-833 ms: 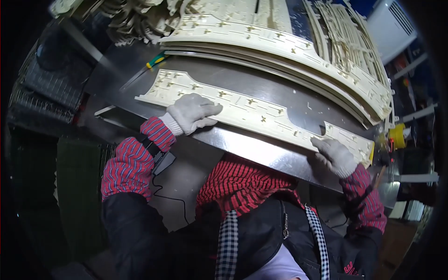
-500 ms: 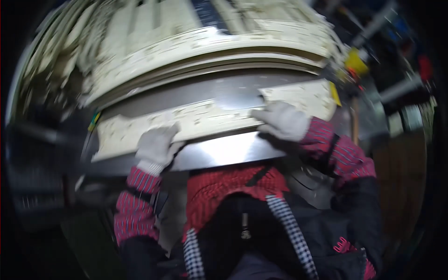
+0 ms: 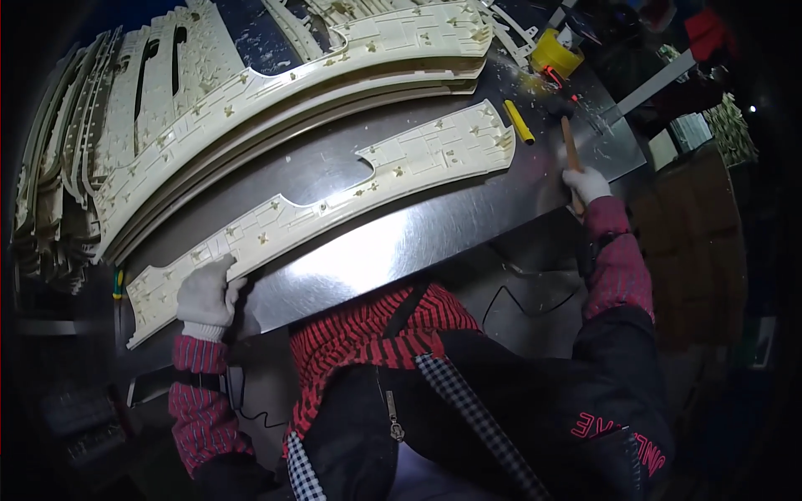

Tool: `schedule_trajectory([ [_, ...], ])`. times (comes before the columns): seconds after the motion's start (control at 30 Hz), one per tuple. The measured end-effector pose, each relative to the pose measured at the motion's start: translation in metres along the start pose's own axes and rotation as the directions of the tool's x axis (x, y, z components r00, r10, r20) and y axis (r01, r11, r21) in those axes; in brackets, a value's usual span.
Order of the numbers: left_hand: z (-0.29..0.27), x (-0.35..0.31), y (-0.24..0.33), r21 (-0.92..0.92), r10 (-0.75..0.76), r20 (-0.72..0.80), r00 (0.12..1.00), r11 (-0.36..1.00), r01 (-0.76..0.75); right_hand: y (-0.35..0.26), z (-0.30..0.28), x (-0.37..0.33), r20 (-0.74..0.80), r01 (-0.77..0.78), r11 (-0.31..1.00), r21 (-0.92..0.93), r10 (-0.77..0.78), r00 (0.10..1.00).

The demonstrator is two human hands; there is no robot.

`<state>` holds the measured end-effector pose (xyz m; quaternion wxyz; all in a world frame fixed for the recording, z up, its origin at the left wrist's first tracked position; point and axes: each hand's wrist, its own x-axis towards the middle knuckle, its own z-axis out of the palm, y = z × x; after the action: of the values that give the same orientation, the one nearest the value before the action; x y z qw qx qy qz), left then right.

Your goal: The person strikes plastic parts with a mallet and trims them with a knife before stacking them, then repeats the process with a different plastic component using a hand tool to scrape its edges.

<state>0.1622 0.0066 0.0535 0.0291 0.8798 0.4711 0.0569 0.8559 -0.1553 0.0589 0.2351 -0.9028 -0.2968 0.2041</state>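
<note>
Compared with the frame half a second earlier, the right hand (image 3: 588, 184) has been taken off the long, curved, cream-coloured plastic panel (image 3: 326, 213) and brought to the right of the frame, where a hammer-like tool with a brown wooden handle and a dark head (image 3: 570, 144) is now grasped by its handle. The left hand (image 3: 206, 294) has been kept on the panel, near its left end. A gap is now seen between the panel's right end and the yellow stick-shaped object (image 3: 518, 123), where the two appeared to meet before.

The panel is laid across the shiny metal tabletop (image 3: 351, 263), slanted from the lower left to the upper right of centre. The left hand is set over its lower edge, with the fingers laid on the surface and the thumb held apart; whether the edge is pinched cannot be told. The right arm is stretched outward, with the fingers curled around the lower part of the handle. Behind the panel, a stack of similar cream panels (image 3: 209, 121) is spread from the upper left to the top centre.
</note>
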Motion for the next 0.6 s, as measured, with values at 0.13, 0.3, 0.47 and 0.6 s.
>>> schedule_trajectory([
  [0.13,-0.002,0.010,0.003,0.006,0.010,0.014,1.000,1.000,-0.010,-0.040,-0.009,-0.041,-0.059,0.060,0.975,0.216,-0.049,0.997],
  [0.3,0.000,0.001,-0.001,-0.001,0.008,0.015,1.000,1.000,-0.008,-0.079,0.023,-0.135,-0.251,0.543,0.748,0.381,-0.482,0.839],
  [0.47,0.002,0.004,0.000,0.020,0.054,0.015,0.998,0.998,-0.054,-0.070,0.084,-0.176,0.388,0.610,0.736,-0.293,-0.492,0.779],
  [0.6,-0.003,0.000,0.000,0.036,0.031,0.039,0.999,0.999,-0.032,-0.076,0.084,-0.184,0.426,0.566,0.768,-0.300,-0.423,0.800],
])
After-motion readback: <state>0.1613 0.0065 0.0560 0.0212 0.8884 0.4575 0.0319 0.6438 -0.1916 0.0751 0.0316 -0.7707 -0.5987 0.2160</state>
